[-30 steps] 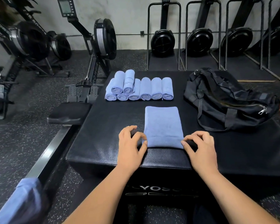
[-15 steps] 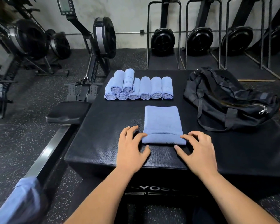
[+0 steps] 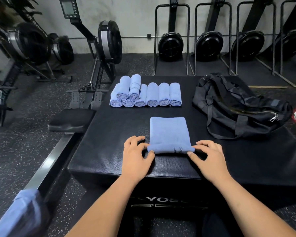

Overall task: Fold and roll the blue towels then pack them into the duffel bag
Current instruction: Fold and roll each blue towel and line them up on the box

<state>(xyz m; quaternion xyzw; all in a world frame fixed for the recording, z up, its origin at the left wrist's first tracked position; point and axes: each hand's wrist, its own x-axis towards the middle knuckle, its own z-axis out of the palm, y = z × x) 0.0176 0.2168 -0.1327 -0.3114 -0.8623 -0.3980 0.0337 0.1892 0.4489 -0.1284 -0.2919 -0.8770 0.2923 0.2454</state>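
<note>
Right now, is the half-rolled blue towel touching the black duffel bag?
Apart. The head view shows bare black box top between the half-rolled blue towel and the black duffel bag.

Head-worn wide camera looks forward and down, close over the black box point(image 3: 109, 134).

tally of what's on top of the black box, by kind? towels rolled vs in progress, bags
Rolled blue towels: 8 (6 in the bottom row, 2 stacked on top)
Partly rolled blue towel: 1
Black duffel bag: 1
Total: 10
</note>
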